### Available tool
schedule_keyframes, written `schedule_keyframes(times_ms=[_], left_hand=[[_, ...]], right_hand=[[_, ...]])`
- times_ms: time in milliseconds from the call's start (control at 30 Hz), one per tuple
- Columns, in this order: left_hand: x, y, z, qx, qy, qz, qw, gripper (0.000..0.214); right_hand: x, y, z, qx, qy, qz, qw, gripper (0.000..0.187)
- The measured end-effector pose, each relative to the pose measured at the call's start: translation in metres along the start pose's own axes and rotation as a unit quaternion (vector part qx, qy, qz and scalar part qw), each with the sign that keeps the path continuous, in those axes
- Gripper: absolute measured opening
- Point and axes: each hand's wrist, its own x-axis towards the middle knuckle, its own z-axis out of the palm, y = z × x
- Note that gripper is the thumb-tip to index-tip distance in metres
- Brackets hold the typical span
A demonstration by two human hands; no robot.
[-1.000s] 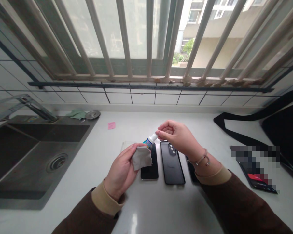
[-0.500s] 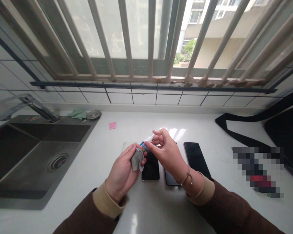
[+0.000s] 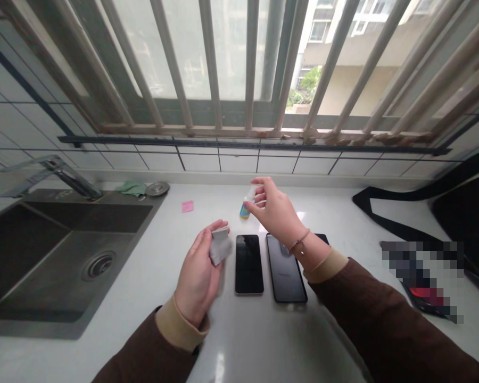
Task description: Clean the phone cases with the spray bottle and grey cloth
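Observation:
A folded grey cloth [image 3: 220, 246] is pinched in my left hand [image 3: 199, 266], held over the counter to the left of the phones. My right hand [image 3: 273, 207] grips a small bottle [image 3: 246, 208] between thumb and fingers; it has a blue and yellow label and a pale upper part, and is slightly tilted close to the counter behind the phones. Between my hands lies a black smartphone [image 3: 249, 266], screen up. A larger phone [image 3: 286, 274] rests to its right, partly under my right wrist. Only the top corner of another dark phone [image 3: 322, 238] shows behind that wrist.
At the left is a sink [image 3: 74, 324] with a faucet [image 3: 74, 178], a green cloth [image 3: 131, 188] and a metal strainer [image 3: 157, 189] along its back. A pink note [image 3: 187, 206] lies on the counter. A black strap [image 3: 399, 218] and a pixelated object [image 3: 423, 282] are at the right.
My right hand has carried the bottle away from the cloth, toward the back of the counter. My left hand, still with the cloth, has shifted slightly left, uncovering the middle phone.

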Motion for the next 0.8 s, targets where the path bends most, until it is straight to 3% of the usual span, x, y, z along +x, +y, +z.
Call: schedule_keyframes(times_ms=[100, 233, 467, 667, 800], left_hand=[[0.001, -0.001, -0.001, -0.008, 0.005, -0.059, 0.998, 0.029], [0.0, -0.006, -0.001, 0.01, -0.024, -0.105, 0.994, 0.033], [0.001, -0.01, -0.003, 0.023, -0.03, -0.107, 0.994, 0.029], [0.001, -0.011, -0.005, 0.027, -0.045, -0.121, 0.991, 0.029], [0.001, -0.011, -0.004, 0.028, -0.055, -0.123, 0.99, 0.028]], right_hand=[[0.015, 0.013, 0.005, -0.104, -0.037, -0.057, 0.992, 0.048], [0.02, 0.025, 0.014, -0.137, -0.056, -0.061, 0.987, 0.049], [0.011, 0.038, 0.021, -0.139, -0.063, -0.069, 0.986, 0.049], [0.002, 0.042, 0.021, -0.142, -0.057, -0.082, 0.985, 0.07], [0.001, 0.04, 0.018, -0.156, -0.055, -0.1, 0.981, 0.062]])
